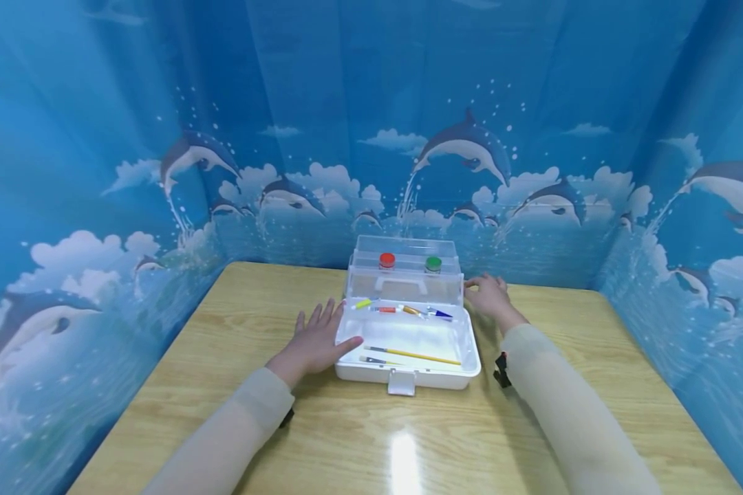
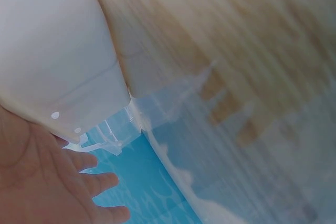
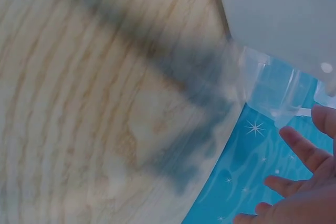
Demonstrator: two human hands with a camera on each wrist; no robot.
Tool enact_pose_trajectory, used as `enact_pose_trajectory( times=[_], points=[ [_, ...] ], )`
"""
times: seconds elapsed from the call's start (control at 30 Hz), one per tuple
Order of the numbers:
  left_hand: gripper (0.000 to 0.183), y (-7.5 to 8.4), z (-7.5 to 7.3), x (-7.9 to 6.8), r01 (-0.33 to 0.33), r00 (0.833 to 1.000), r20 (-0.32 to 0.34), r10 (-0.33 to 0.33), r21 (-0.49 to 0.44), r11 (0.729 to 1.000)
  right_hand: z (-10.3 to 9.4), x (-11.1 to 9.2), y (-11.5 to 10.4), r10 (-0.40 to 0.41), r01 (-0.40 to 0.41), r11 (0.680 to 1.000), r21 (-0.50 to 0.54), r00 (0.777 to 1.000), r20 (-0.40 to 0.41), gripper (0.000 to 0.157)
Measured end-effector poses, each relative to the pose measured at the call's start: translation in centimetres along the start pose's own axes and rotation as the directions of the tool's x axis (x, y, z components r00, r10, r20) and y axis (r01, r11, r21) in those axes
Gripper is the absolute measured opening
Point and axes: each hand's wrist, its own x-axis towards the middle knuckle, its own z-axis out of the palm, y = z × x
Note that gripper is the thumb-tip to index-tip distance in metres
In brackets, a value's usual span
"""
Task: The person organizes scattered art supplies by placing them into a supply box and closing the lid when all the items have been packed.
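A white plastic box (image 1: 407, 375) stands on the table with its clear lid (image 1: 405, 244) raised at the back. Two paintbrushes (image 1: 415, 355) lie along its front. Behind them are small tubes, one yellow (image 1: 363, 303), one red (image 1: 386, 310), one orange (image 1: 411, 311) and one dark blue (image 1: 439, 313). My left hand (image 1: 314, 342) rests against the box's left side, fingers spread and thumb over the rim. At the back right corner, beside the lid, is my right hand (image 1: 489, 295). Its fingers (image 3: 304, 148) are loosely extended in the right wrist view, close to the clear plastic.
Toward the back of the box, a red-capped jar (image 1: 386, 260) and a green-capped jar (image 1: 433, 265) show through the clear plastic. A white latch (image 1: 402, 382) hangs at the box front. Blue dolphin-print curtains (image 1: 371, 137) surround the wooden table (image 1: 272, 289) at the back and sides.
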Motion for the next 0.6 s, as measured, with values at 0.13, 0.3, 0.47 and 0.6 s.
enact_pose_trajectory(
  times=[0.13, 0.3, 0.47, 0.6],
  points=[
    [0.103, 0.0, 0.1, 0.0, 0.003, 1.0, 0.001, -0.003, 0.002, 1.0, 0.3, 0.4, 0.1, -0.001, 0.001, 1.0, -0.011, 1.0, 0.005, 0.05],
    [0.102, -0.1, 0.2, 0.1, 0.002, 1.0, -0.001, -0.002, 0.002, 1.0, 0.6, 0.6, 0.0, 0.009, -0.009, 1.0, 0.003, 1.0, 0.011, 0.05],
    [0.102, -0.1, 0.1, 0.2, 0.001, 1.0, -0.002, -0.001, -0.001, 1.0, 0.8, 0.9, -0.2, 0.039, -0.039, 0.999, -0.006, 0.999, 0.036, 0.049],
    [0.101, -0.2, 0.2, 0.2, 0.0, 1.0, 0.006, 0.0, -0.002, 1.0, 1.1, 1.4, -0.1, 0.086, -0.085, 0.996, -0.012, 0.994, 0.064, 0.049]
  ],
)
